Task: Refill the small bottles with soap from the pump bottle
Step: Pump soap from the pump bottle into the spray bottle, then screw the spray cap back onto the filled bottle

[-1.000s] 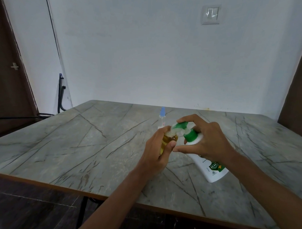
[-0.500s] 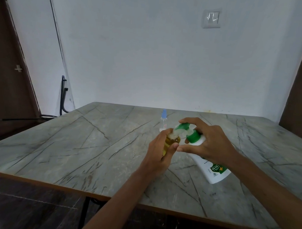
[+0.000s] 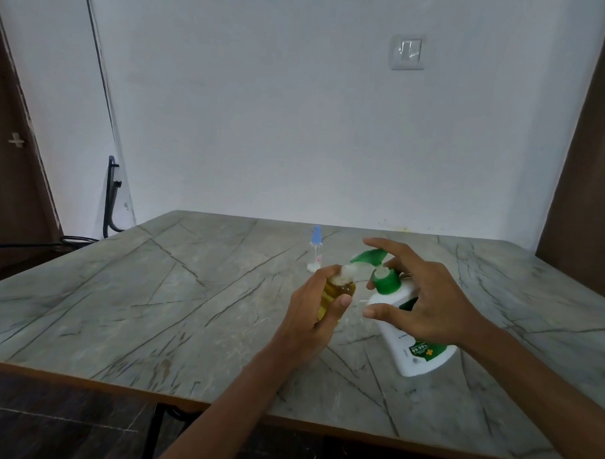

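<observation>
Grey marble-patterned table [image 3: 155, 293] stood against a plain white wall, with a light switch [image 3: 407, 51] high on the wall and a dark door [image 3: 9, 150] at the left edge.

Over the table's middle, the left hand [image 3: 311, 319] gripped a small amber bottle [image 3: 336, 292], fingers and thumb wrapped round its body, the thumb tip lying across the front. The bottle stood roughly upright in that grip, and its open mouth, just above the curled fingers, carried a blob of white foam [image 3: 347, 272].

Just beside that grip, on its thumb side, the right hand [image 3: 425, 302] held the white pump bottle [image 3: 403, 346]. The thumb lay along the front of the bottle's shoulder and the other fingers reached behind it, loosely spread rather than clenched. The index finger stretched over the top of the green pump head [image 3: 368, 257]; whether it actually pressed down could not be told. The pump bottle leaned toward the left hand with its base on the table below the right wrist, and its spout ended right at the foam on the small bottle's mouth.

Beyond both grips, well apart from the fingers, a small clear bottle with a blue cap [image 3: 316, 247] stood upright on the table.
</observation>
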